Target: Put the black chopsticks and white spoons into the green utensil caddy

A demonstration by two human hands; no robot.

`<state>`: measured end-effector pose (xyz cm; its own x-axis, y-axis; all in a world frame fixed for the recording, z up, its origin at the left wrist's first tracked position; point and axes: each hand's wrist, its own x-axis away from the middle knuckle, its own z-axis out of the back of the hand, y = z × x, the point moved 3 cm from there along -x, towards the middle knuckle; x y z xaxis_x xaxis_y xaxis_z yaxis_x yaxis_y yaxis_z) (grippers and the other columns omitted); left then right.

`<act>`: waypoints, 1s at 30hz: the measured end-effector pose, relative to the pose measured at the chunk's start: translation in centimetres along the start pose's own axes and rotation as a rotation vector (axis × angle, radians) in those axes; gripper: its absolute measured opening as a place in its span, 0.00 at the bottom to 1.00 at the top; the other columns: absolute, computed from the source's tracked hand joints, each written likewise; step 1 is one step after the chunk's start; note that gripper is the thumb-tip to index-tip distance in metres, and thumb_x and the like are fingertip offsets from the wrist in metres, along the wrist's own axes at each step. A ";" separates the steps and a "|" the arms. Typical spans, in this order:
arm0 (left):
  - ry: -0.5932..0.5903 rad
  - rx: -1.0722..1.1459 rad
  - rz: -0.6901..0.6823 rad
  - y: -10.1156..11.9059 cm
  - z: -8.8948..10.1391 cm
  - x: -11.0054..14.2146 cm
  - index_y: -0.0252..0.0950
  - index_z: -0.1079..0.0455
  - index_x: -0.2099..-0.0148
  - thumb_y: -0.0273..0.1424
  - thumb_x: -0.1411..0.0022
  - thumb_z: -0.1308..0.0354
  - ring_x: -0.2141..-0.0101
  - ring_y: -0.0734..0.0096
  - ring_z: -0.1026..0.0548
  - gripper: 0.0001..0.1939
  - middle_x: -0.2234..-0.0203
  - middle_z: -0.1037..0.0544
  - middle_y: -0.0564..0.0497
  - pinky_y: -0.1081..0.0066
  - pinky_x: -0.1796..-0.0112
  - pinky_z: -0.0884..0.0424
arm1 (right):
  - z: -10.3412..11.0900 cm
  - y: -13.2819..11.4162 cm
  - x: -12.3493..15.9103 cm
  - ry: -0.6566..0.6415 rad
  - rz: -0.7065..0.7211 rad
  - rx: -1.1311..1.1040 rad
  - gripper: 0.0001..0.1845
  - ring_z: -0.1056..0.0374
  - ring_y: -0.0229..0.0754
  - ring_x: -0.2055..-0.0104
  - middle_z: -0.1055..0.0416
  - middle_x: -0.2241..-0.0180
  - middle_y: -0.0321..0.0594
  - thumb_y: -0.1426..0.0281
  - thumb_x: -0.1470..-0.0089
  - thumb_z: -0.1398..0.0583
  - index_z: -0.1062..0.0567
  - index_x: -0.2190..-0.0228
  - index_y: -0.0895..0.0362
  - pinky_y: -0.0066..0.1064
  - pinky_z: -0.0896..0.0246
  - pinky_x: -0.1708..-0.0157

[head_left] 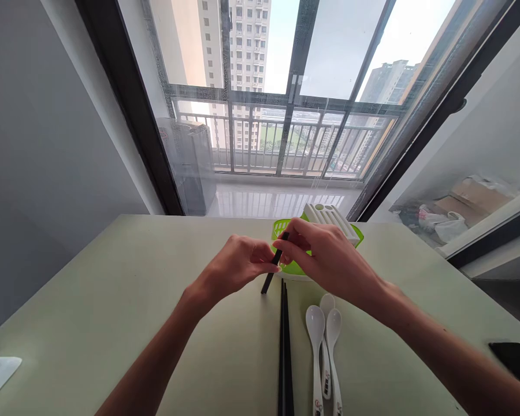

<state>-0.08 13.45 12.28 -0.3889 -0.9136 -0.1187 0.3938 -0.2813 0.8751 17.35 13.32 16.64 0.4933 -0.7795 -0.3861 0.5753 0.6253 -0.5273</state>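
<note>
My left hand point(245, 260) and my right hand point(318, 248) meet over the table, both closed on black chopsticks point(266, 283) held at a slant. The fingers hide part of them, and I cannot tell how many there are. More black chopsticks point(285, 352) lie lengthwise on the table below my hands. To their right, three white spoons point(315, 323) lie side by side with their bowls pointing away from me. Behind my right hand stands a green basket point(281, 226) with a white slotted rack point(333, 219) on it, partly covered by the hand.
The pale green table point(156, 277) ends at a large glass window. At its right edge lies a dark, flat object point(513, 361); a white object point(0, 372) pokes in at the left. Beyond the table on the right are cardboard and plastic bags point(448, 222).
</note>
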 end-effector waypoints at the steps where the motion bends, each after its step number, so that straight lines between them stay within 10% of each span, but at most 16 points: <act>1: -0.010 -0.007 0.004 0.0 0.0 0.0 0.35 0.20 0.66 0.30 0.43 0.32 0.67 0.69 0.19 0.04 0.69 0.15 0.53 0.75 0.65 0.26 | 0.0 0.0 -0.1 -0.004 -0.004 -0.007 0.10 0.26 0.40 0.71 0.21 0.71 0.34 0.67 0.35 0.40 0.32 0.70 0.53 0.30 0.38 0.70; 10: -0.120 -0.119 -0.021 -1.6 -0.9 -0.8 0.33 0.19 0.69 0.33 0.44 0.31 0.72 0.71 0.22 0.07 0.75 0.17 0.52 0.76 0.72 0.32 | 1.7 -0.2 -0.2 -0.017 -0.003 -0.028 0.14 0.25 0.40 0.73 0.21 0.73 0.35 0.64 0.36 0.40 0.32 0.73 0.54 0.30 0.37 0.71; 17: -0.304 0.046 0.054 -5.6 -1.0 -1.6 0.35 0.16 0.62 0.38 0.46 0.30 0.67 0.64 0.18 0.12 0.69 0.15 0.48 0.73 0.66 0.26 | 7.9 0.2 -1.7 0.035 -0.054 -0.093 0.20 0.22 0.45 0.69 0.19 0.72 0.40 0.50 0.40 0.38 0.26 0.70 0.54 0.35 0.30 0.68; 23: -0.431 0.180 0.223 -10.9 -0.3 -1.2 0.35 0.17 0.64 0.42 0.46 0.29 0.69 0.64 0.17 0.15 0.69 0.15 0.45 0.71 0.67 0.24 | 13.4 1.1 -3.9 0.343 -0.141 0.127 0.16 0.22 0.48 0.67 0.21 0.74 0.42 0.55 0.42 0.36 0.24 0.71 0.54 0.44 0.31 0.60; 30: -0.138 0.492 0.215 -14.8 1.0 -1.1 0.31 0.19 0.59 0.45 0.41 0.32 0.68 0.65 0.18 0.20 0.62 0.15 0.39 0.68 0.63 0.23 | 11.5 4.8 -6.9 0.112 -0.082 0.166 0.17 0.25 0.43 0.71 0.20 0.74 0.40 0.54 0.42 0.38 0.26 0.71 0.55 0.38 0.34 0.64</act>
<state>-6.36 18.94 -0.09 -0.4610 -0.8791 0.1207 0.0539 0.1080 0.9927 24.18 22.13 25.45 0.3702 -0.8213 -0.4340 0.7143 0.5504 -0.4322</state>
